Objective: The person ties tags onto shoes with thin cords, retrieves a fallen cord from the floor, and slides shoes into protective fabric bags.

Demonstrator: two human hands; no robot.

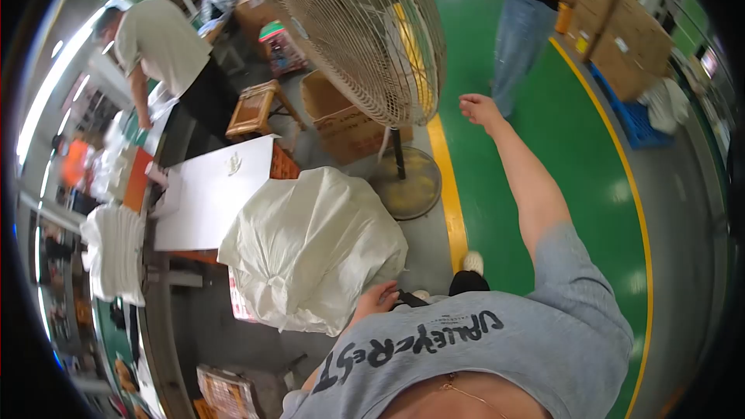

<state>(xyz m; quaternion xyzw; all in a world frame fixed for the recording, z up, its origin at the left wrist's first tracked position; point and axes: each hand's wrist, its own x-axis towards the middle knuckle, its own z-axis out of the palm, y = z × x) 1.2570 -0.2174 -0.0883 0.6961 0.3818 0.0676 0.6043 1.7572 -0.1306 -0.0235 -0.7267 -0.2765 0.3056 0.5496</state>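
Observation:
A large white woven sack (310, 244), bulging and creased, stands on the floor at my left. My left hand (376, 297) is low at the sack's lower right edge, beside my dark trousers. Its fingers are slightly bent and apart, with nothing visible in them; whether it touches the sack I cannot tell. My right arm stretches forward over the green floor. At its end my right hand (481, 111) hangs in the air, loosely curled, with a gap between thumb and fingers and nothing held.
A caged pedestal fan (365, 39) on a round base (407, 184) stands ahead. Left are a white-topped table (213, 198), a wooden stool (254, 111), a cardboard box (349, 128) and a person bending over a bench. Another person stands ahead right near stacked cartons (632, 43) on a blue pallet (632, 120).

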